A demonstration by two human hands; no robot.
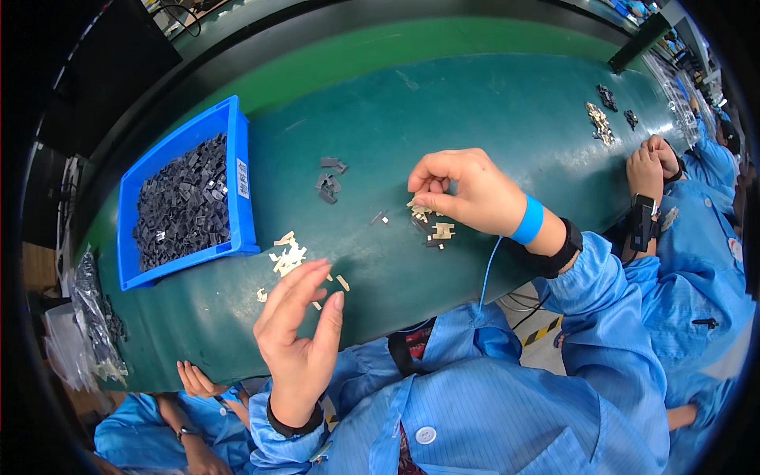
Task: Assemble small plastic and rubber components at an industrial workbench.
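A green mat (pixel 491 103) covers the workbench. At its left end lies a crumpled clear plastic bag (pixel 89 305), with a large black panel (pixel 119 63) standing beyond. A co-worker in a blue smock (pixel 689 229) sits at the right, another, with a wristwatch (pixel 186 431), at the lower left. Yellow-and-black striped tape (pixel 542 331) marks the floor; a dark post (pixel 640 41) rises at the upper right.

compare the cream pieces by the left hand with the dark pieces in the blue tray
Color: the cream pieces are pale, the dark pieces dark gray to black. Amount: the cream pieces form a small cluster with a few strays, the dark pieces a large heap. Place: the cream pieces lie loose on the green table near the left hand, while the dark pieces sit inside the blue tray. Both are small parts lying jumbled.
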